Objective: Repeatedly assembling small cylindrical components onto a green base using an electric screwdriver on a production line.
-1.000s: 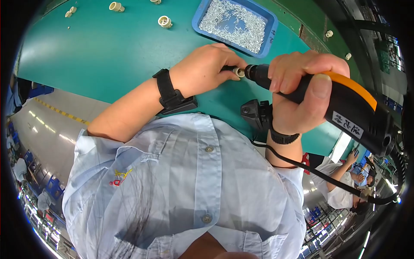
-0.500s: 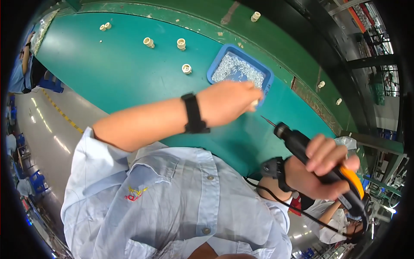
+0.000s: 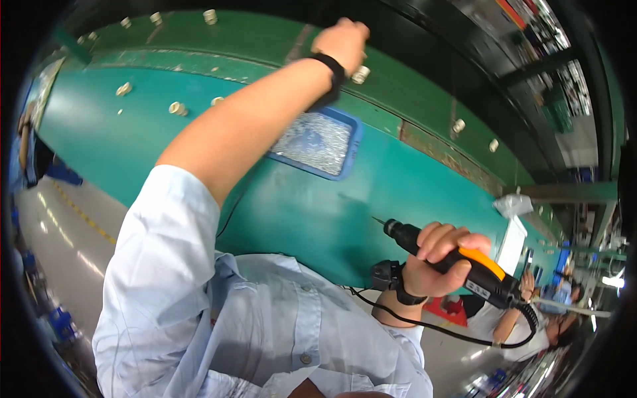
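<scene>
My left hand (image 3: pixel 343 45) reaches far over the dark green strip at the back of the bench, a black band on its wrist. Its fingers are curled, and I cannot make out what, if anything, is inside them. Beside that wrist lies a cream-coloured fitting (image 3: pixel 360 74). Low on the right, my right hand (image 3: pixel 438 259) grips a black and orange electric screwdriver (image 3: pixel 488 265). The tool's thin bit points up and left over the teal bench top (image 3: pixel 292 212). A blue tray (image 3: pixel 353 146) of small shiny metal pieces (image 3: pixel 312 146) sits partly under my left forearm.
Cream fittings (image 3: pixel 178 108) stand on the bench's left side, and several more (image 3: pixel 210 16) are spread along the green strip (image 3: pixel 259 40). A black cable (image 3: pixel 444 325) loops from the screwdriver. A clear plastic bag (image 3: pixel 513 205) lies at right, near another person's hand (image 3: pixel 527 285).
My left hand has moved from beside the tray, where it held a cream fitting, out over the back strip. My right hand keeps the screwdriver, now slightly farther left. The view has shifted.
</scene>
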